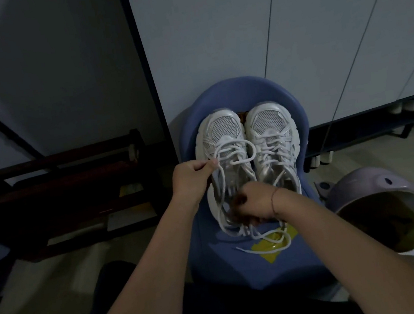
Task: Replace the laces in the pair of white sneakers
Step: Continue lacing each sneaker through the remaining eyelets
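Two white sneakers stand side by side on a blue chair seat [251, 264], toes pointing away from me. My left hand [191, 176] pinches a loop of white lace [226, 149] pulled out to the left of the left sneaker [220, 139]. My right hand [255, 199] is closed at the heel end of that sneaker, over bunched lace; what it grips is hidden. The right sneaker [272, 135] is laced. Loose lace ends [264, 241] trail over a yellow packet [275, 245] on the seat.
White cabinet doors [289, 27] rise behind the chair. A dark wooden rack [60, 192] stands at the left. A lilac bin [375, 203] with its lid up sits at the right, close to my right forearm. My dark-clothed legs fill the bottom.
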### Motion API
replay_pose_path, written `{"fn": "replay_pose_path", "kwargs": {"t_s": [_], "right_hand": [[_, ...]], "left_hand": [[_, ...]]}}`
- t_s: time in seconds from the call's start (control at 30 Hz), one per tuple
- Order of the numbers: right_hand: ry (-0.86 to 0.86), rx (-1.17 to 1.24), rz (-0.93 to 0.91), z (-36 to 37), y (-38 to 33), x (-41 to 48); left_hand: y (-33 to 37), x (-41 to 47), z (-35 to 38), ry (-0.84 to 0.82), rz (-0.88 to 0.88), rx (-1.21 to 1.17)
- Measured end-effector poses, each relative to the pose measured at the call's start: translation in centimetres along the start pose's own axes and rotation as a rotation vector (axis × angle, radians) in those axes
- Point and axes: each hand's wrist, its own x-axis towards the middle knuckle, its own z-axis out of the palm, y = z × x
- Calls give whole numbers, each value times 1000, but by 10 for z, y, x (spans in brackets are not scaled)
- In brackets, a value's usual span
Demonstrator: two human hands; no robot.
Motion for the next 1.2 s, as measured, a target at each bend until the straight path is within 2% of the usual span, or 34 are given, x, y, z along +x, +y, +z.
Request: {"fn": "replay_pose_path", "kwargs": {"t_s": [0.1, 0.23, 0.33, 0.43, 0.6, 0.67, 0.7, 0.77, 0.83, 0.9, 1.0, 1.1, 1.17, 1.2], "right_hand": [[351, 250, -78, 2, -4, 9], [503, 316, -139, 14, -16, 19], [562, 255, -129, 16, -14, 26], [392, 105, -142, 10, -11, 21], [-273, -128, -32, 8, -1, 0], [-310, -154, 3, 9, 1, -4], [-256, -128, 16, 9, 2, -3], [-34, -14, 7, 6, 2, 2], [236, 158, -73, 6, -1, 8], [378, 346, -137, 8, -6, 11], [425, 465, -115, 16, -11, 16], [494, 333, -103, 18, -10, 21], [435, 334, -113, 14, -8, 19], [353, 367, -114, 12, -7, 16]], "left_hand": [[1, -2, 0, 10, 13, 3], [0, -2, -1, 13, 32, 24], [0, -1, -1, 10, 22, 34], [0, -1, 0, 13, 22, 10], [-2, 0, -1, -2, 10, 4], [-2, 0, 0, -1, 9, 0], [-1, -1, 0, -1, 8, -4], [1, -1, 1, -1, 14, -6], [1, -2, 1, 0, 17, -4], [1, -2, 0, 5, 12, -2], [0, -2, 0, 10, 22, -6], [-2, -1, -1, 8, 22, -2], [-3, 1, 0, 5, 21, -2], [-3, 1, 0, 11, 23, -2]]}}
